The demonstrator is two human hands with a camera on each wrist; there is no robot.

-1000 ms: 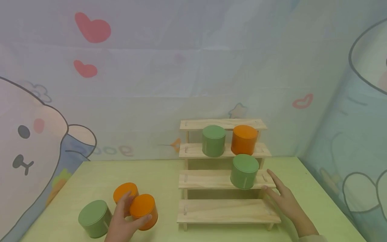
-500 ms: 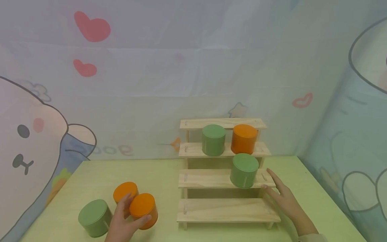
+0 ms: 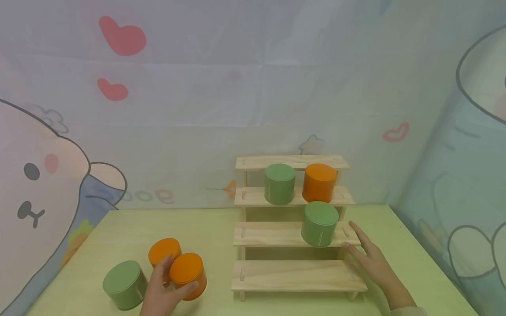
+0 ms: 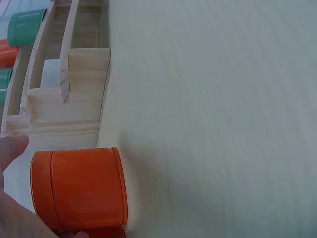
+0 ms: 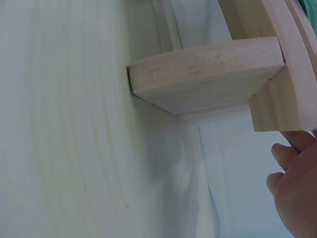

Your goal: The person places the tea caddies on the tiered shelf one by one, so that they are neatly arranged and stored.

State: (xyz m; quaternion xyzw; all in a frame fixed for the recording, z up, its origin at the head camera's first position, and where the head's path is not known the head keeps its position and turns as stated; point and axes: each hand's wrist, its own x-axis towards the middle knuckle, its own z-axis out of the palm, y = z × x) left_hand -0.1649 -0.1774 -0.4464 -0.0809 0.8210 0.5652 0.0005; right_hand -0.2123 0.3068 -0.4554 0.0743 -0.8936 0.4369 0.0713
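In the head view, my left hand is around an orange tin, its thumb across the front and its fingers on the far left side. That tin stands on the table in the left wrist view, with a fingertip showing below it. A second orange tin stands just behind, partly covered by the fingers. At the left is a green tin. My right hand rests with spread thumb and forefinger at the right end of a stepped wooden rack; its other fingers show beside the rack's frame.
On the rack's upper tier stand a green tin and an orange tin. One tier lower, another green tin sits near my right hand. A printed cloth hangs behind the table.
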